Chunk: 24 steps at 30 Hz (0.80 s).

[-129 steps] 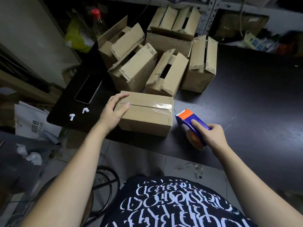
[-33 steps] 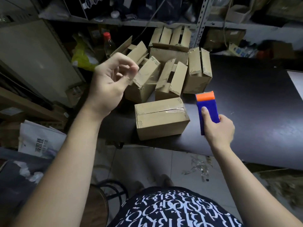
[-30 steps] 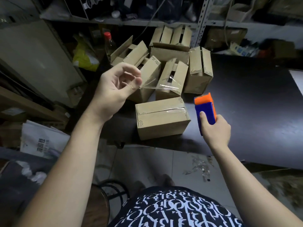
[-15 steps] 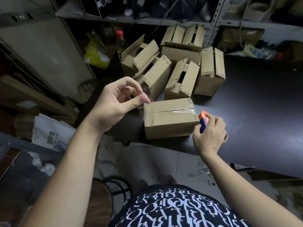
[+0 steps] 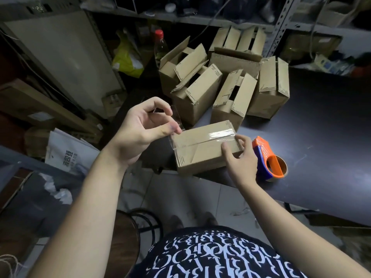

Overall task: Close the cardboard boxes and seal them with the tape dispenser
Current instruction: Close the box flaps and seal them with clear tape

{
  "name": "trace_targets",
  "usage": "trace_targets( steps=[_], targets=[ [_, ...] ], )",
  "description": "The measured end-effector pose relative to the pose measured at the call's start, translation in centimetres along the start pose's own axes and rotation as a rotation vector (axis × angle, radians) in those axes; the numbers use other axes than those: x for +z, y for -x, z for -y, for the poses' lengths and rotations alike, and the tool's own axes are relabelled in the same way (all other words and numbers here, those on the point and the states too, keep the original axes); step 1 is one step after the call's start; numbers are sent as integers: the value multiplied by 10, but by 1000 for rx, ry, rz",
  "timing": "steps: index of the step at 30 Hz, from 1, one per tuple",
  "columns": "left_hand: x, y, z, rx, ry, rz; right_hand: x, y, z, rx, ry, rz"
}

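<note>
A closed cardboard box point(image 5: 202, 149) lies at the front edge of the dark table point(image 5: 325, 141), with clear tape along its top seam. My left hand point(image 5: 140, 131) is at the box's left end and pinches a strip of clear tape point(image 5: 177, 121) between thumb and forefinger. My right hand point(image 5: 241, 157) holds the box's right end, thumb on the front face and fingers over the top corner. The blue and orange tape dispenser point(image 5: 268, 159) rests on the table just right of that hand, with nothing holding it.
Several open cardboard boxes point(image 5: 224, 77) are piled at the back of the table. A red-capped bottle point(image 5: 159, 45) and a yellow bag point(image 5: 128, 59) sit behind them to the left. Metal shelving point(image 5: 281, 25) runs along the back. A stool point(image 5: 128, 233) stands below.
My right hand has set the tape dispenser down on the table and taken hold of the box's right end. My left hand has come down to the box's left end with the tape strip.
</note>
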<state>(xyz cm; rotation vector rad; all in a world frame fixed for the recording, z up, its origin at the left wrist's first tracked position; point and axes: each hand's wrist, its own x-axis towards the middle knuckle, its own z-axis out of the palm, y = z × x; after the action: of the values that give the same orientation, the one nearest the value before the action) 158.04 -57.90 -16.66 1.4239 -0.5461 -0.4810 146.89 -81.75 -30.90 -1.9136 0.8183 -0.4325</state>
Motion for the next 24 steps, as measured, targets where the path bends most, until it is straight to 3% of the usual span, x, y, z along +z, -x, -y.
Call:
trace_targets(
  steps=[3,6,10,12,17,21,24],
  targets=[
    [1,4,2,-28,48,-22,5,-14,3,-81,-23,74],
    [4,8,2,-42,60,-24,16,-31,11,-84,-13,11],
    [8,10,0,-29,125,-36,27,-28,19,150,57,-147],
    [11,9,-2,-29,147,-39,33,-21,19,205,-70,-93],
    [22,5,-5,-46,142,4,37,-19,21,146,-256,125],
    [29,4,-4,-77,131,-6,29,-15,34,-130,-187,68],
    [31,4,1,-120,133,-30,15,-6,62,-398,-291,299]
  ],
)
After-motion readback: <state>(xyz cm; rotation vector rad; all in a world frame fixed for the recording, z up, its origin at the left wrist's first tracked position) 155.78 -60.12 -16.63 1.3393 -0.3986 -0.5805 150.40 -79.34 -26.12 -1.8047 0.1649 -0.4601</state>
